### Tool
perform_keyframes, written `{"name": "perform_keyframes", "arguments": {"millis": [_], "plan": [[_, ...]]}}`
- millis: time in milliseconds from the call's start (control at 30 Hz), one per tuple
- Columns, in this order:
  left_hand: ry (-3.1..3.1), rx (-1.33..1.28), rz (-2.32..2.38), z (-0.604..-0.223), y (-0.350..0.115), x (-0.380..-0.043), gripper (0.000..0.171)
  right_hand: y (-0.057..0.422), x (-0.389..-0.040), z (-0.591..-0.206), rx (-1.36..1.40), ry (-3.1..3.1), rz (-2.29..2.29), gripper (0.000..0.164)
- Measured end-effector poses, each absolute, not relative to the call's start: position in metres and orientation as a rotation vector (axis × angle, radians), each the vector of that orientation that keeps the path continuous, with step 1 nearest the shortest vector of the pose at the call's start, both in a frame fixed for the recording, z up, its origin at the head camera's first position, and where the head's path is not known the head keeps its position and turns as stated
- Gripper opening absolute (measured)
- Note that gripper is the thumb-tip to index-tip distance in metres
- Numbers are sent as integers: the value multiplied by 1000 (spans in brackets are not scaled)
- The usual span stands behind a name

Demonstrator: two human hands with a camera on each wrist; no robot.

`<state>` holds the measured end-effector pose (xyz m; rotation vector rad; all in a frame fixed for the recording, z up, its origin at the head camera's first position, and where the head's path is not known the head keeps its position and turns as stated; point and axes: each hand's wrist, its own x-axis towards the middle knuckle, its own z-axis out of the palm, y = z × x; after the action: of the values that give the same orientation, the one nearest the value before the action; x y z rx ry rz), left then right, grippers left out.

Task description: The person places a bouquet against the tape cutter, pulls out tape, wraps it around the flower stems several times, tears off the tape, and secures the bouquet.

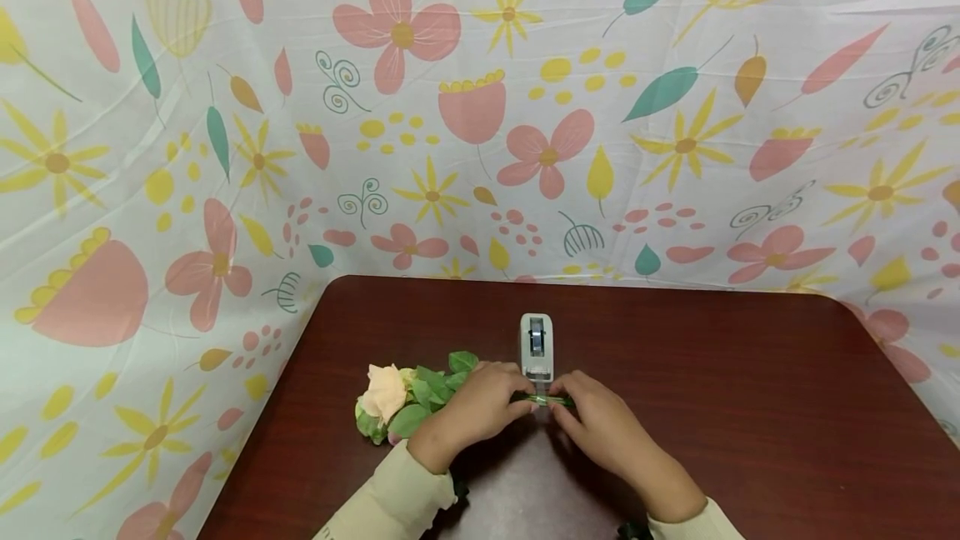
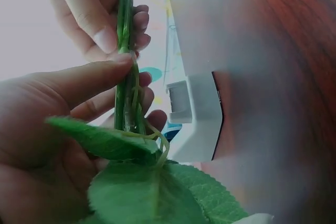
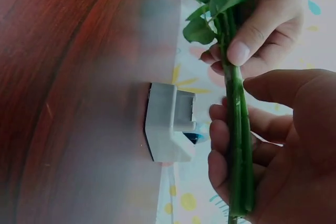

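A small bouquet lies sideways, its peach rose [image 1: 384, 392] and green leaves [image 1: 427, 390] to the left and its bundled green stems [image 3: 237, 145] to the right. My left hand [image 1: 487, 398] pinches the stems just below the leaves, thumb on top and fingers behind. Nearer the cut ends, my right hand [image 1: 596, 419] holds the same stems, with its fingers curled behind them and its thumb close along the side. A clear, shiny strip of tape [image 1: 542, 391] shows at the stems between the hands. Directly beyond them stands a white tape dispenser [image 1: 537, 340].
The dark red-brown wooden table [image 1: 712, 373] extends to both sides and behind the dispenser. A white cloth with a printed flower pattern [image 1: 480, 123] hangs along the table's back and left edges.
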<state>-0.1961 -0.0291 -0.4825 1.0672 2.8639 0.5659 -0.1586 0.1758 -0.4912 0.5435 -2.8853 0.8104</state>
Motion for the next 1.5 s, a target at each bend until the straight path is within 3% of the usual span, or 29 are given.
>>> {"name": "perform_keyframes", "arguments": {"millis": [1000, 1500], "plan": [[3165, 987, 233, -475, -16, -189, 10, 170, -165, -501, 593, -2777, 704, 16], [2913, 864, 399, -472, -19, -200, 24, 168, -171, -507, 673, -2534, 625, 28]]}}
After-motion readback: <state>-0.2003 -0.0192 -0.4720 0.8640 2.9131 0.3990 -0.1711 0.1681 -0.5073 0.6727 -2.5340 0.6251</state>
